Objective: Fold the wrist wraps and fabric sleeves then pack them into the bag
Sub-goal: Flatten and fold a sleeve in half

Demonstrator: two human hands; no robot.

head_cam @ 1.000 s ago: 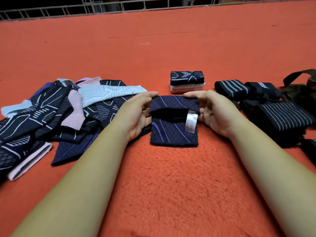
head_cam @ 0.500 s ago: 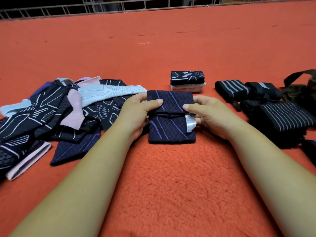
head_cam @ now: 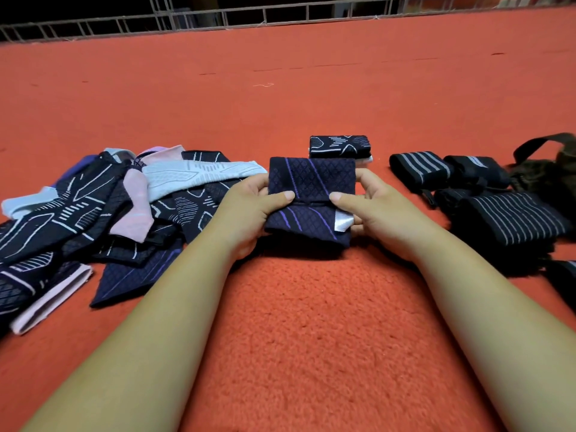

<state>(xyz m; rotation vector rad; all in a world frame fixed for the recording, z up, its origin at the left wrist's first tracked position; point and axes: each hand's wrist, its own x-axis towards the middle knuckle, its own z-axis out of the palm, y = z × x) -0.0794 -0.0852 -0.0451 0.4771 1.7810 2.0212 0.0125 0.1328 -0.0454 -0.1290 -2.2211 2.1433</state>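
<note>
Left hand (head_cam: pixel 249 210) and right hand (head_cam: pixel 375 210), thumbs on top, pinched on folded sleeve (head_cam: pixel 311 179).

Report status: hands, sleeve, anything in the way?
Left hand and right hand both pinch folded navy sleeve. Fold closed. Folded stack just behind it.

The carpet (head_cam: pixel 311 322) is a rough, matt pile. The folded sleeve (head_cam: pixel 311 182) is matt knit cloth with a raised diamond texture, its label (head_cam: pixel 342 221) smooth and faintly shiny. The wrist wraps (head_cam: pixel 511 218) are ribbed woven cloth, the railing (head_cam: pixel 265 14) dull metal.
</note>
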